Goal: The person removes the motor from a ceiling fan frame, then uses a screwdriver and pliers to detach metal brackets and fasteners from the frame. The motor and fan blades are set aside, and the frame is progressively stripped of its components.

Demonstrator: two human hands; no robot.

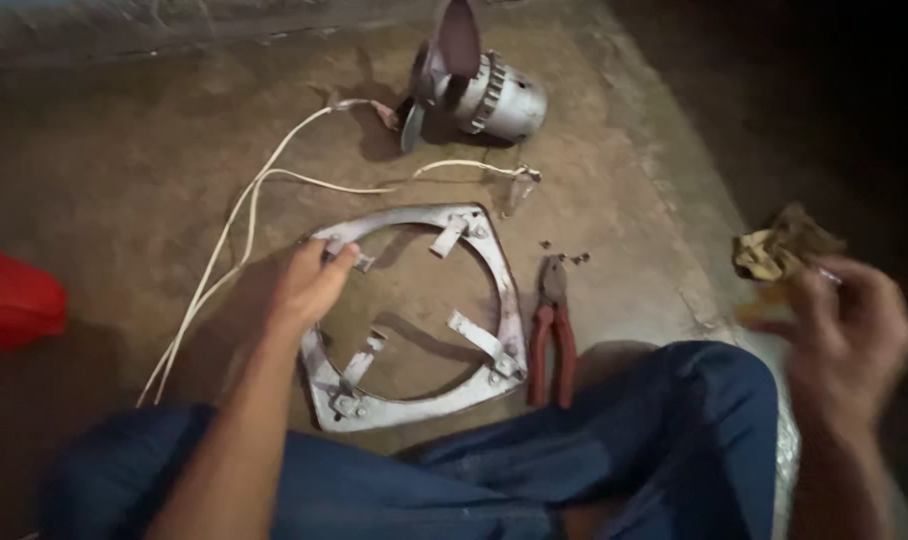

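- At the upper centre of the frame, a fan motor (494, 98) with blades attached is seen lying on the concrete floor (124, 150); white wires (244, 210) are trailed from it toward the lower left.
- Just right of the frame's middle, red-handled pliers (553, 335) are laid beside the metal fan frame (509, 330), with a few small screws (569, 258) scattered just above them.
- A red object (14, 300) is cut off at the left edge, and blue-trousered legs (614, 450) fill the bottom of the picture.
- The metal fan frame is placed flat at the centre; its upper left corner is gripped by the left hand (314, 280), the fingers curled closed over the rim.
- At the right edge, a crumpled yellowish rag (779, 250) is held by the right hand (849, 335), raised well apart from the frame; the hand is blurred, so the fingers' exact grip cannot be told.
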